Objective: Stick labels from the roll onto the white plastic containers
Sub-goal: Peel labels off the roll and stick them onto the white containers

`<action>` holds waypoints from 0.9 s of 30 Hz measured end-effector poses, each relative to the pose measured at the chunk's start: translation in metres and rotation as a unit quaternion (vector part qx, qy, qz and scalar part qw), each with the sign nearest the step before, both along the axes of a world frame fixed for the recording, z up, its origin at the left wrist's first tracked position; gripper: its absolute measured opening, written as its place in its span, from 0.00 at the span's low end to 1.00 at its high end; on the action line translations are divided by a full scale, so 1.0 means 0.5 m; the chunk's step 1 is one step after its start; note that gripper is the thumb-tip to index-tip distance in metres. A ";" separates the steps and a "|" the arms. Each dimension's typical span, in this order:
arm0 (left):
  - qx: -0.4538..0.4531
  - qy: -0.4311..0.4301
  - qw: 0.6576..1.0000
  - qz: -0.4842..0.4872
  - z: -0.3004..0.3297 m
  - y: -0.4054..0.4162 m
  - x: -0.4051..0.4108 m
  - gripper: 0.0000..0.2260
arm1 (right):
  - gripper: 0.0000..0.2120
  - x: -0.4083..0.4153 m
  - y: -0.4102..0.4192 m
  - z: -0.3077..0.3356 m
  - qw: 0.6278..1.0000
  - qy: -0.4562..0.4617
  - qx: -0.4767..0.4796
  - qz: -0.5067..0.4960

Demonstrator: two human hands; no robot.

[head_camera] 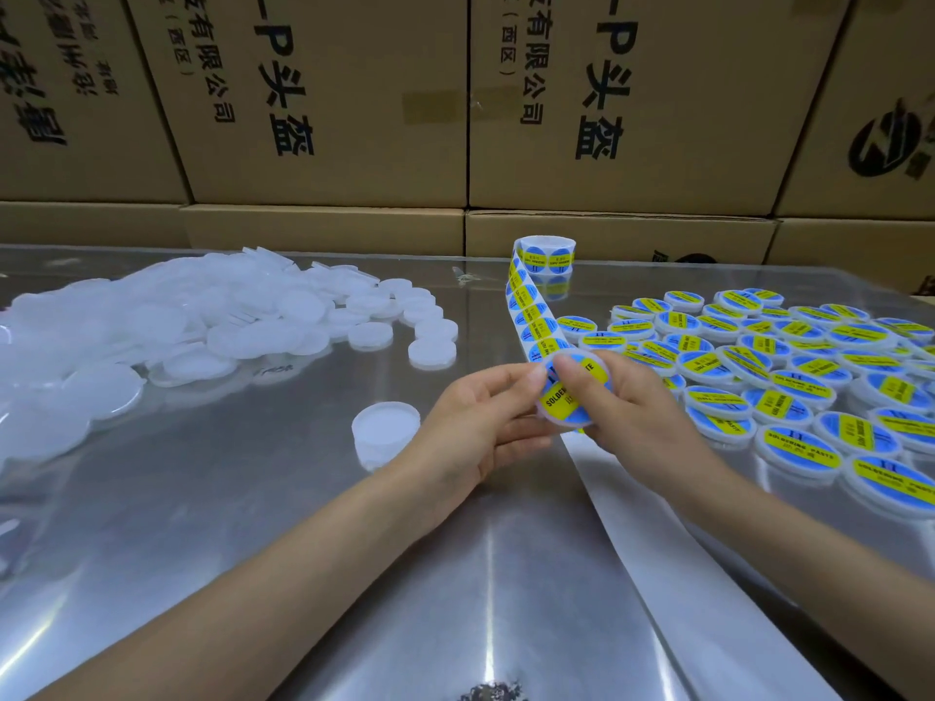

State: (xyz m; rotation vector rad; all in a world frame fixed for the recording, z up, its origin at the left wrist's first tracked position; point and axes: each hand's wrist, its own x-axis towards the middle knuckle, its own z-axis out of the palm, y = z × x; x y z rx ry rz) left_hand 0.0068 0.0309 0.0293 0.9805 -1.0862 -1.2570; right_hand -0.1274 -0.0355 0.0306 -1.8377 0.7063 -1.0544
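A shiny, reflective metal table (283,523) carries a heap of plain white round plastic containers (152,326) at left, one lone white container (385,433) near the middle, blue-and-yellow labelled containers (789,376) spread at right, an upright label roll (549,255) at the far edge, and a bare white backing strip (657,548) trailing forward.

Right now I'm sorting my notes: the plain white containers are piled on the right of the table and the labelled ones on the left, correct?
No, the sides are swapped. The head view shows the plain white containers piled on the left of the table and the labelled ones on the right.
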 end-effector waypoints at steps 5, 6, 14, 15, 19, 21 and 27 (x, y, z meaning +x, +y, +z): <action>-0.082 -0.111 0.989 0.047 -0.007 0.001 -0.025 0.18 | 0.27 -0.008 0.002 -0.005 0.998 -0.025 0.052 -0.038; -0.094 -0.123 0.986 0.059 -0.011 0.000 -0.029 0.19 | 0.29 -0.009 0.003 -0.007 0.997 -0.018 0.055 -0.046; -0.141 -0.169 0.960 0.171 -0.022 -0.012 -0.019 0.04 | 0.23 0.005 0.018 -0.013 0.995 0.016 0.094 0.026; -0.133 -0.168 0.958 0.191 -0.021 -0.014 -0.016 0.07 | 0.21 0.006 0.019 -0.013 0.996 0.031 0.078 0.040; -0.089 -0.179 0.957 0.210 -0.023 -0.018 -0.009 0.17 | 0.20 0.009 0.021 -0.021 0.996 0.083 0.029 0.031; -0.086 -0.188 0.956 0.209 -0.024 -0.017 -0.008 0.19 | 0.22 0.010 0.024 -0.026 0.992 0.121 -0.008 0.022; -0.124 -0.240 0.950 0.159 -0.029 -0.011 -0.024 0.08 | 0.21 0.011 0.018 -0.022 0.998 0.064 0.023 -0.006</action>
